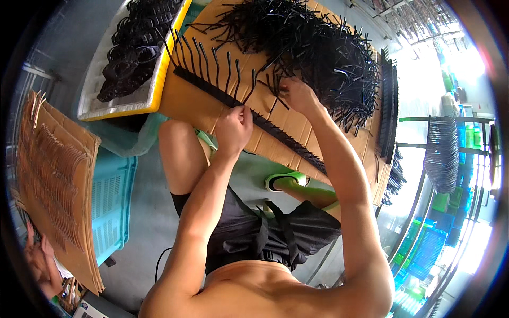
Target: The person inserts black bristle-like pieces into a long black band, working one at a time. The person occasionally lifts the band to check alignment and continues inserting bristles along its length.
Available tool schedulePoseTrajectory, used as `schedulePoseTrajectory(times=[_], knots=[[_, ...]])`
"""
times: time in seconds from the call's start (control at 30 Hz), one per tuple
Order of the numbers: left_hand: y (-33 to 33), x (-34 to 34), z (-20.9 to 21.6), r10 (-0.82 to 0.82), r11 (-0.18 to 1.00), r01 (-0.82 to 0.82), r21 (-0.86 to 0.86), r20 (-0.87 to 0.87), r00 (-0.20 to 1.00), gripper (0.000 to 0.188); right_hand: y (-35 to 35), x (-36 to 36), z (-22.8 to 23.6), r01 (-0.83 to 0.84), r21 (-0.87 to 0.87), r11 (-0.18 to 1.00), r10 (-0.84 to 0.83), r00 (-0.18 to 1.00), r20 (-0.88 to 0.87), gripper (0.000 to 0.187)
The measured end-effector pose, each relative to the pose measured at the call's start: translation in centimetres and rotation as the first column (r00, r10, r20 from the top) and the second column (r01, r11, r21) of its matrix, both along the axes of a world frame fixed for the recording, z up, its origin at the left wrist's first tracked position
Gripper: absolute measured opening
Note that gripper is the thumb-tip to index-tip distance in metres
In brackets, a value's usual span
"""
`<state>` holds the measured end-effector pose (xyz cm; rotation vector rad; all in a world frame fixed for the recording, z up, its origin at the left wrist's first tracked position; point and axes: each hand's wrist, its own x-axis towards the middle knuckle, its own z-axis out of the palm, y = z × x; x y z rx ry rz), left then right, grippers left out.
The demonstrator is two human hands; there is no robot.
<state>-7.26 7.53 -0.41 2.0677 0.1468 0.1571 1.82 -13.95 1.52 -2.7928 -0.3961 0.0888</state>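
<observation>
A long black slotted rail (286, 139) lies slantwise along the near edge of the cardboard-covered table. Several thin curved black glasses arms (216, 68) stand upright in its left half. At the last one in the row, my left hand (234, 127) is closed, its fingertips pinching the lower end of that glasses arm (251, 87) against the rail. Farther right, my right hand (301, 97) has its fingers curled around a few loose glasses arms (277, 91) at the pile's near edge; its fingertips are partly hidden. The big tangled pile of glasses arms (318, 47) covers the table's far side.
A white tray with a yellow rim (157, 90) at left holds black glasses frames (132, 53). More filled rails (388, 106) lie along the table's right edge. Cardboard sheets (58, 175) lean by a blue crate (112, 196). Another person's hands (42, 259) show at lower left.
</observation>
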Motion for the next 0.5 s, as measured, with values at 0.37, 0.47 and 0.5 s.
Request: schedulePoseTrajectory(times=[0.37, 0.47, 0.5], knots=[[-0.7, 0.5, -1.6, -0.102, 0.991, 0.117, -0.06, 0.202, 0.974, 0.016, -3.1, -0.7, 2.8, 0.354, 0.344, 0.87, -0.111, 0.819, -0.562, 0.024], [-0.7, 0.5, -1.5, -0.088, 0.993, 0.102, -0.054, 0.225, 0.97, 0.017, -0.6, -0.9, 1.1, 0.247, 0.226, 0.942, -0.149, 0.913, -0.379, 0.027], [-0.6, 0.5, -1.4, -0.075, 0.996, 0.085, -0.033, 0.235, 0.969, 0.017, 0.2, -0.9, 0.6, 0.199, 0.112, 0.974, -0.151, 0.929, -0.336, 0.029]])
